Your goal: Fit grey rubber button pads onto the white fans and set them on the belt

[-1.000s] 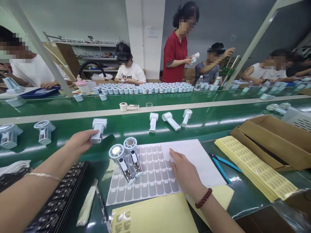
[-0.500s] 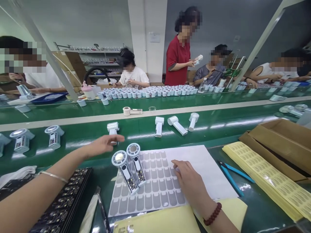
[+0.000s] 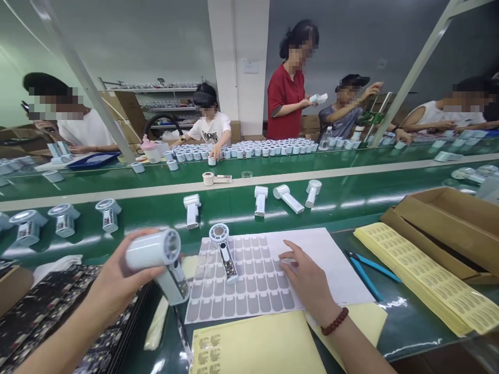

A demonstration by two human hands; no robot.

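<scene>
Your left hand, at eight o'clock, grips a handheld fan by its round head; a weak grip could drop it. Your right hand, at five o'clock, is half curled by the gray stickers; I can't tell if it holds one. At seven, a bump could slide the second fan. At nine, the last fan is cut off.

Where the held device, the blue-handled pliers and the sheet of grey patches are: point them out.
Held device (image 3: pixel 154 250), head view: side of its round head.
Blue-handled pliers (image 3: pixel 366 280), head view: the lower handle.
Sheet of grey patches (image 3: pixel 251 285), head view: a patch near its middle.
</scene>
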